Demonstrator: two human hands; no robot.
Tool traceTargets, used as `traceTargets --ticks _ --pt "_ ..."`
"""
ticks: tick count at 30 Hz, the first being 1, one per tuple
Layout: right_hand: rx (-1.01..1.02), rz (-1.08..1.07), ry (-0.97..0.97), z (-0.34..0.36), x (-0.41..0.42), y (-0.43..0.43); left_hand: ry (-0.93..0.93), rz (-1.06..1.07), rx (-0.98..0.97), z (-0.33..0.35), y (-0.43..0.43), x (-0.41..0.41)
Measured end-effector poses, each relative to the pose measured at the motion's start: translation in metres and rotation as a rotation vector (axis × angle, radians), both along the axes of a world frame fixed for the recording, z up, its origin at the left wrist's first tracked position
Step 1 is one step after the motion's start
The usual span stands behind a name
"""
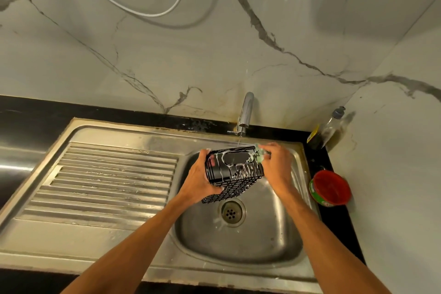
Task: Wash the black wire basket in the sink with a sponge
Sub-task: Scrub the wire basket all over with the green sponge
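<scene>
Over the steel sink (281, 241), the left hand (202, 175) grips a soapy black wire basket (235, 173) under the tap (245, 112) while the right hand (278, 164) pinches a green sponge (260, 156) at its 2 o'clock corner; slick suds could loosen the one-handed hold.

Dull scuffed steel sink (281, 234), glossy veined marble wall (191, 59), sudsy black wire basket (235, 186).

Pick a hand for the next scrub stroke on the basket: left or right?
Right. The right hand holds the green sponge against the black wire basket at its tap-side end; the left hand grips the other side, steadying it.
</scene>
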State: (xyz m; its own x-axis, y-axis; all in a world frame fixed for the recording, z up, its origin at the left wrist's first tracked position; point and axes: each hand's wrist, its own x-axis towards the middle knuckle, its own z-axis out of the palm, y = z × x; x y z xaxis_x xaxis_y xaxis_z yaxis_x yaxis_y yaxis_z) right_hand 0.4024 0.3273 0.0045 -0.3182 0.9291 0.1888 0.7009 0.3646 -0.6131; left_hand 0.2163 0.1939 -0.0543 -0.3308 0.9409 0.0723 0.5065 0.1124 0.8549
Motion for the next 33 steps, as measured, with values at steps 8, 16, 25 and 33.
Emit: traceTargets --ticks 8,16,25,33 --pt "0.059 0.078 -0.03 -0.007 0.008 -0.005 -0.018 0.056 0.003 0.0 0.004 -0.008" --pt "0.226 0.346 0.008 -0.012 -0.017 -0.058 -0.056 0.126 0.031 0.011 0.006 -0.001" --pt "-0.076 -0.104 0.489 -0.021 0.006 -0.052 -0.23 0.244 -0.031 0.008 -0.002 0.0" --pt "-0.209 -0.11 0.33 -0.024 0.007 -0.042 -0.861 0.546 -0.169 0.008 -0.003 0.013"
